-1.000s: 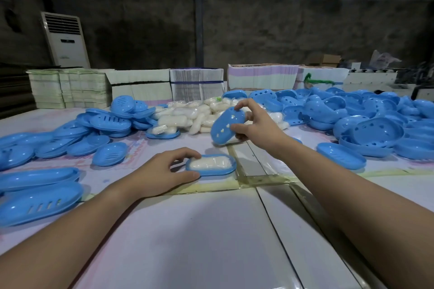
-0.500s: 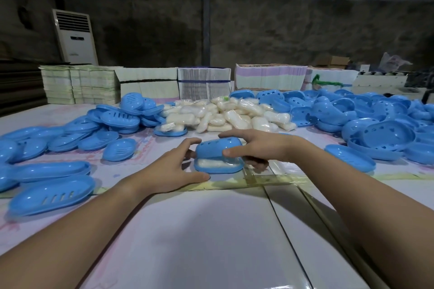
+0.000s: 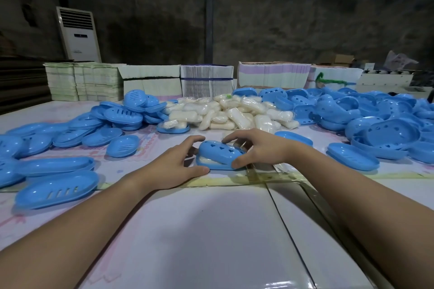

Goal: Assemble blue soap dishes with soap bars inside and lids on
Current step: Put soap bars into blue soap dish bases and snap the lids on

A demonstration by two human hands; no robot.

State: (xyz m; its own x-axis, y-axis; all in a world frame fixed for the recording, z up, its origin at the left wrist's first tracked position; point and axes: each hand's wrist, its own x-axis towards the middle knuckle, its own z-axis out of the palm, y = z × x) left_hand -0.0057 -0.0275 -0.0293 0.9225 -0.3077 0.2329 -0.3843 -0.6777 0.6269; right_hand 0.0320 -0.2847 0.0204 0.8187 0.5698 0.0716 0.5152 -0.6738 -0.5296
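Head view, from the left edge: slotted blue soap-dish bases [image 3: 56, 189] lie loose along the table's [image 3: 211, 230] left side, a heap of them [image 3: 122, 116] piled further back, leaving the glossy white near surface bare between the forearms. Left hand [image 3: 173, 166] rests on the table just left of the dish being assembled, thumb against the rim of its base [image 3: 212, 166] and fingers curved loosely toward the lid [image 3: 220, 151], gripping nothing firmly that can be seen. That oval lid, pierced with heart-shaped holes, sits tilted on the base, its left end raised so the pale soap bar [image 3: 206, 161] shows beneath. Right hand [image 3: 256, 148] grips the lid, fingers arched over its far side and thumb pressed at its near right end. Behind, a mound of film-wrapped white soap bars [image 3: 234, 112] crowds the middle of the table; stacked flat cartons [image 3: 206, 81] line the far edge. Rightward, a single base [image 3: 352, 156] lies near the wrist, and domed lids [image 3: 387, 134] are heaped to the right edge.
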